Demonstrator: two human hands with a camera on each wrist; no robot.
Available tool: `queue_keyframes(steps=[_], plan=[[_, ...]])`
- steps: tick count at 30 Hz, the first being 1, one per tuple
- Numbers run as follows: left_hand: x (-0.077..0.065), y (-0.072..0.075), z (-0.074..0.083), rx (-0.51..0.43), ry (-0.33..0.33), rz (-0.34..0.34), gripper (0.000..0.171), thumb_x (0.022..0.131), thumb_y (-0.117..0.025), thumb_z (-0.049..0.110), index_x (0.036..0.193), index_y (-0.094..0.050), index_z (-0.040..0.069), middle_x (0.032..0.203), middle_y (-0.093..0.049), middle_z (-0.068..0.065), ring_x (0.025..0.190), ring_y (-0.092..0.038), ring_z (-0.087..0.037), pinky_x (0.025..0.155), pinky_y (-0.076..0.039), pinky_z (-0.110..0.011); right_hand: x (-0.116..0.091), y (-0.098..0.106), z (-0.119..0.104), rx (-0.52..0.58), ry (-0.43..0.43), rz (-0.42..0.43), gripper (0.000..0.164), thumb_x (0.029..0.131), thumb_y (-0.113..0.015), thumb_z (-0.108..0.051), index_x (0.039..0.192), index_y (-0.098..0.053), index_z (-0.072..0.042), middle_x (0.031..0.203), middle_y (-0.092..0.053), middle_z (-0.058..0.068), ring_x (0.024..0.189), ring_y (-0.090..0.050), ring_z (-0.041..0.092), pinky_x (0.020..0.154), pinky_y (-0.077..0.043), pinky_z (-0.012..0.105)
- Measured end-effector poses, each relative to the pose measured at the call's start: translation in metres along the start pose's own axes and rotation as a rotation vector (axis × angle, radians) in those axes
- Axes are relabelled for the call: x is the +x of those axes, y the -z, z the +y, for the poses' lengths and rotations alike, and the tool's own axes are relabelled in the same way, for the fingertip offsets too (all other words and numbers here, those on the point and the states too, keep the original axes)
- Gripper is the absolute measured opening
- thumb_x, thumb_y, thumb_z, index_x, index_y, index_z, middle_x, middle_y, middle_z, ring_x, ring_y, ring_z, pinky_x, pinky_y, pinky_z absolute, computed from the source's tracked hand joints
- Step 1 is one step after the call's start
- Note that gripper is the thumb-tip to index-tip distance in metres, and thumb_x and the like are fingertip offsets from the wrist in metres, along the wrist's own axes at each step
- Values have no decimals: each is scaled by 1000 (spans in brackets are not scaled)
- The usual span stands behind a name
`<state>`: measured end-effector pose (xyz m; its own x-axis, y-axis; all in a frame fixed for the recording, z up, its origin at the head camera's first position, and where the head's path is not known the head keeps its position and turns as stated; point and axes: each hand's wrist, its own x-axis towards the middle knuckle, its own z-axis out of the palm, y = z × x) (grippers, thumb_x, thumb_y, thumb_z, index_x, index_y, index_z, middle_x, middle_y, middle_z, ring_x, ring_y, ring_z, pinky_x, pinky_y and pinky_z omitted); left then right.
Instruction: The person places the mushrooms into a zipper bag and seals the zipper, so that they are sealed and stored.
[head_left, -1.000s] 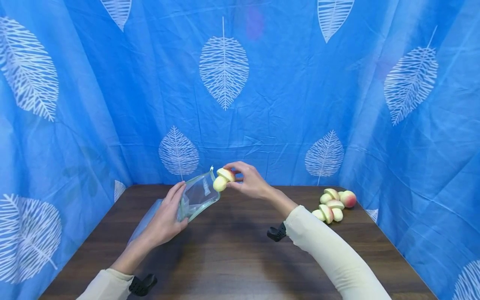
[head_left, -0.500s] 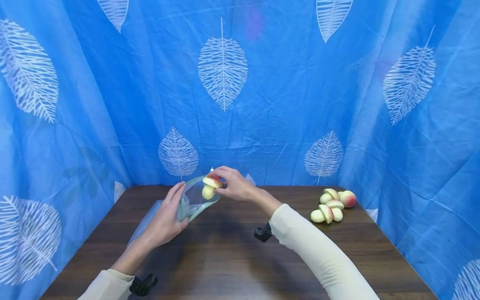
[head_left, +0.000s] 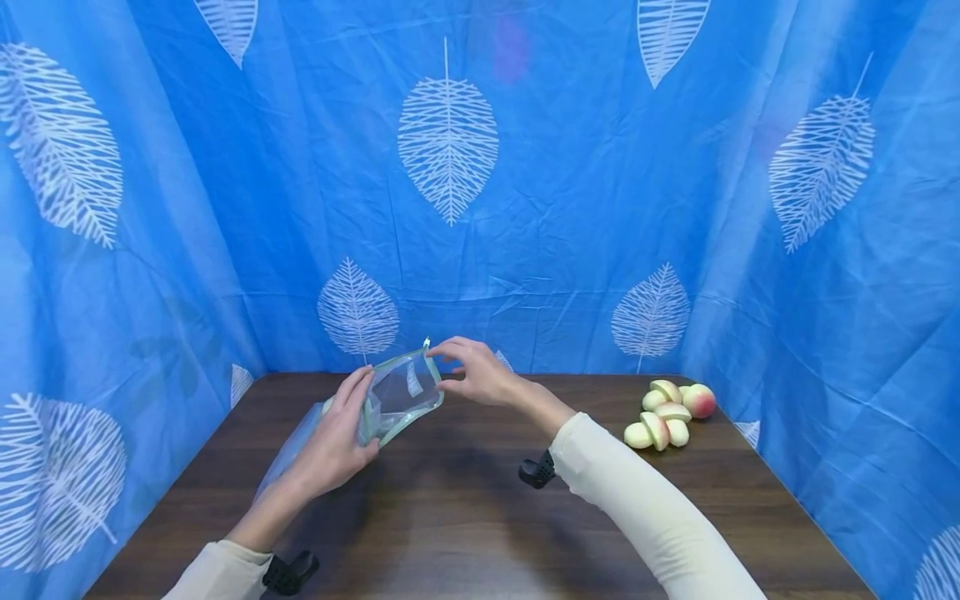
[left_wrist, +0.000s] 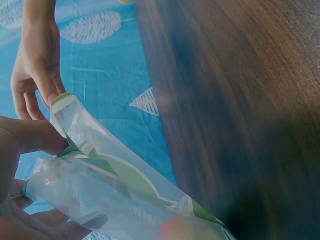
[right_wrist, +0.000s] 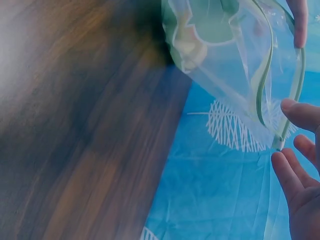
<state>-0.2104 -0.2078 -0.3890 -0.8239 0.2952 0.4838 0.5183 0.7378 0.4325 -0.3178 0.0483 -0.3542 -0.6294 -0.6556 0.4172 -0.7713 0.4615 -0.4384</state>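
In the head view my left hand (head_left: 333, 442) grips a clear zip bag (head_left: 386, 404) with green edging, its mouth spread toward the right. Inside the bag, a blurred red-and-yellow mushroom-shaped piece (left_wrist: 182, 227) shows low in the left wrist view. Through the plastic, a pale yellow part (right_wrist: 192, 52) appears in the right wrist view. My right hand (head_left: 480, 371) holds nothing. Its fingers are spread and loosely bent at the far end of the bag's mouth, thumb close to the green rim (right_wrist: 265, 80); whether they touch it, I cannot tell.
Several cream mushroom-shaped pieces (head_left: 660, 417) with red blush lie in a cluster at the right of the dark wooden table (head_left: 480, 517). A blue curtain (head_left: 555, 208) with white leaf prints surrounds the table's back and sides.
My right hand carried a mushroom-shaped piece leftward into the bag's mouth and let it go. It is now drawn slightly back, fingers apart. My left hand keeps its hold on the bag.
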Motion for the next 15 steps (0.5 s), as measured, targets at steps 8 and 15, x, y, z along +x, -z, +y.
queue_keyframes(steps=[8,15], plan=[[0,1,1,-1,26,-5,98,78,-84,-5,158,-27,-6,164,-21,-21,143,-34,-45,101,-48,-61,-12,10,9,19,-18,29,48,91,-81,-8,136,-65,-8,133,-61,8,117,-62,24,89,-56,27],[0,1,2,8,42,-10,99,79,-85,-4,159,-27,-5,164,-22,-21,142,-34,-44,102,-46,-62,-23,19,15,41,-16,45,47,90,-81,-6,134,-66,-7,131,-63,10,114,-62,25,88,-57,30]])
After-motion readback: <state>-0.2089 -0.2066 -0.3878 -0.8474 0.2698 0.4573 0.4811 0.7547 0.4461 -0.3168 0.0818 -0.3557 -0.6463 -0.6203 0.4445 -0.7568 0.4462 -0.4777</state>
